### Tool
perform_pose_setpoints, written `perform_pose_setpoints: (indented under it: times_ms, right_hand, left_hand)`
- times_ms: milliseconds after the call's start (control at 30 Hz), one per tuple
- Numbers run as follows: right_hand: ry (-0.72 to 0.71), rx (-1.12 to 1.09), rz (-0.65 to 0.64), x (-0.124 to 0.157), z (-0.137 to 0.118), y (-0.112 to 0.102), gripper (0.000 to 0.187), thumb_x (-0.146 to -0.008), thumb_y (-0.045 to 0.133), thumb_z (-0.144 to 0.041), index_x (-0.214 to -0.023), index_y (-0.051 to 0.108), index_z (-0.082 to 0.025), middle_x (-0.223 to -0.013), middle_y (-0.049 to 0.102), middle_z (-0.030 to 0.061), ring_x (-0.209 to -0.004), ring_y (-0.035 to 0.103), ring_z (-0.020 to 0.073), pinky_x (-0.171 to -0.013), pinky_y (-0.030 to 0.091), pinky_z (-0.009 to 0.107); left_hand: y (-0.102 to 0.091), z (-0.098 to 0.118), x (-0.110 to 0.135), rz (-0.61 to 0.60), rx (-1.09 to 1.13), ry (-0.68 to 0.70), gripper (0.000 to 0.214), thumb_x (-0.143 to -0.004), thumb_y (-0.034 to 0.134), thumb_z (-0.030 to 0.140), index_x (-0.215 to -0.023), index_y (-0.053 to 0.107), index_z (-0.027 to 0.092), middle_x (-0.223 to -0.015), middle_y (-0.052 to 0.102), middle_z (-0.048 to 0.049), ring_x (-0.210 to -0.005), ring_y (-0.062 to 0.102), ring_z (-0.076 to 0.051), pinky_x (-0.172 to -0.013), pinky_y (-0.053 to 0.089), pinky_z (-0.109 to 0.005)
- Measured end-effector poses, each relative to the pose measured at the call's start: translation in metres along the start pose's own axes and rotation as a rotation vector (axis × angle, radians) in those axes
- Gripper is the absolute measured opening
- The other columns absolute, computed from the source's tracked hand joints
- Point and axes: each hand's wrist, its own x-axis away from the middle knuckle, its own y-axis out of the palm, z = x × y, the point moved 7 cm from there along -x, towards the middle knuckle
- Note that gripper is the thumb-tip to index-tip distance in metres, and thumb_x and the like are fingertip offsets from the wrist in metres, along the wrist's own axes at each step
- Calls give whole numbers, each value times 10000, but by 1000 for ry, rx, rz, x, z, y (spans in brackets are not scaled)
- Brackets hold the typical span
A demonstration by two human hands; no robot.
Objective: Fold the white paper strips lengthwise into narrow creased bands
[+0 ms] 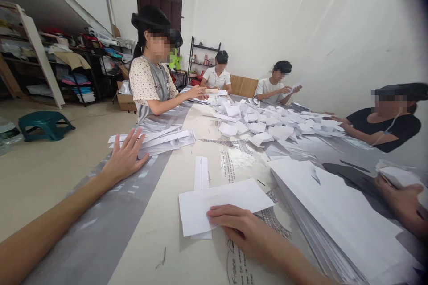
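Observation:
My left hand rests with fingers spread on the near end of a pile of folded white paper strips at the table's left side. In front of me my right hand lies on a white rectangular sheet of paper, its fingers stretched out across the sheet and its thumb mostly hidden. Beneath that sheet lies a narrow white paper strip with a line down its middle; its far end sticks out beyond the sheet and a small part shows at the near side.
A tall stack of white sheets stands to the right. Farther off is a heap of folded white papers. Several co-workers sit or stand around the printed tablecloth; one hand holds paper at far right. A green stool stands on the floor.

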Motion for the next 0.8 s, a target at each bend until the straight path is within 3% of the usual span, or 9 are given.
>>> perform_pose_setpoints:
  times_ms: [167,233,333,433,533,667,800]
  right_hand:
    - [-25,16,18,1,1,-1,431,-984,496,-59,-1286,701,-288,-1396,667,-8,-1317,604,171,-1129,509,353]
    - [-28,20,18,1,1,-1,436,-983,493,-55,-1288,701,-286,-1396,667,-6,-1322,601,176,-1127,512,357]
    - [-32,25,20,1,1,0,437,-983,489,-54,-1287,703,-283,-1395,668,-6,-1321,603,175,-1128,510,350]
    - [-42,26,26,0,1,0,427,-986,494,-64,-1294,698,-278,-1390,673,-4,-1319,604,169,-1129,507,340]
    - [-47,36,25,0,2,-1,421,-998,482,-72,-1309,684,-272,-1395,669,-1,-1325,599,164,-1132,503,343]
    - [-74,59,23,0,-2,-1,428,-1001,461,-54,-1307,676,-264,-1383,678,6,-1323,599,164,-1122,509,343]
    - [-135,154,69,1,-4,-1,459,-990,451,-36,-1352,633,-250,-1362,684,42,-1297,608,199,-1086,535,386]
  left_hand:
    - [-19,12,-8,0,27,23,664,-1006,399,394,-1624,221,225,-1713,136,-99,-1577,97,-362,-1249,-21,-641]
    - [-30,28,-9,18,58,44,630,-1024,395,369,-1618,228,243,-1715,133,-92,-1575,114,-360,-1253,17,-649]
    - [-41,78,-2,0,233,165,562,-1063,357,354,-1606,247,260,-1711,172,-76,-1559,225,-319,-1272,185,-557]
    - [-32,135,16,-197,451,288,567,-1090,360,366,-1626,202,269,-1714,164,-63,-1539,293,-259,-1247,317,-415]
    - [-16,179,38,-434,549,508,542,-1099,389,379,-1620,249,329,-1663,325,-10,-1514,353,-211,-1261,288,-389]
    - [-11,184,42,-486,615,546,485,-1100,397,357,-1584,361,340,-1612,416,0,-1487,404,-204,-1264,280,-394]
    - [-12,180,40,-500,613,539,492,-1101,388,366,-1590,352,326,-1616,408,-6,-1493,394,-212,-1262,281,-409]
